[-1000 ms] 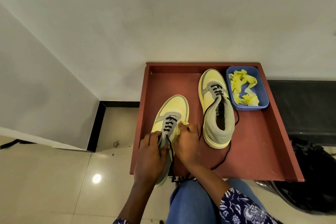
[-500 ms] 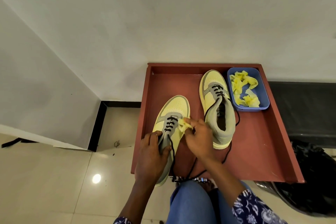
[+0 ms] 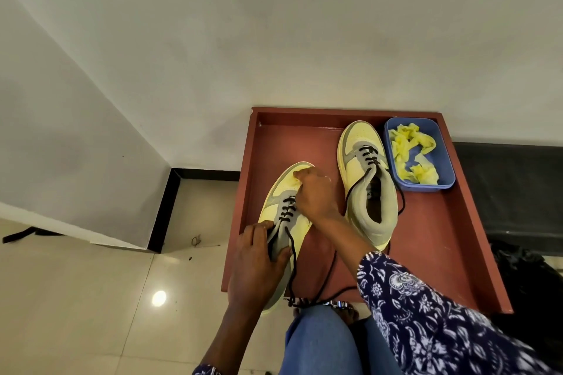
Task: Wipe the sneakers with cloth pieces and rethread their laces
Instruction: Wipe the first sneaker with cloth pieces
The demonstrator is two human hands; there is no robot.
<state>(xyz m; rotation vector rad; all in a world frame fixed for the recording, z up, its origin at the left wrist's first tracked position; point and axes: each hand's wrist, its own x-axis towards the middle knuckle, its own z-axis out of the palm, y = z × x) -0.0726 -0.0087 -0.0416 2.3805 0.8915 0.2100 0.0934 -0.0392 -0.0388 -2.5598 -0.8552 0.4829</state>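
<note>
The left hand [image 3: 259,265] is gripping the near sneaker's [image 3: 285,216] collar on the red tray [image 3: 451,240] while the right hand [image 3: 313,192] is pinching a yellow cloth piece [image 3: 297,175] on its toe, so wiping looks underway, with lacing on both sneakers seemingly unfinished.

Bare red wooden tray floor [image 3: 432,240] right of grey-yellow sneaker [image 3: 370,185]; blue plastic bin [image 3: 444,158] blocks far-right corner.
</note>
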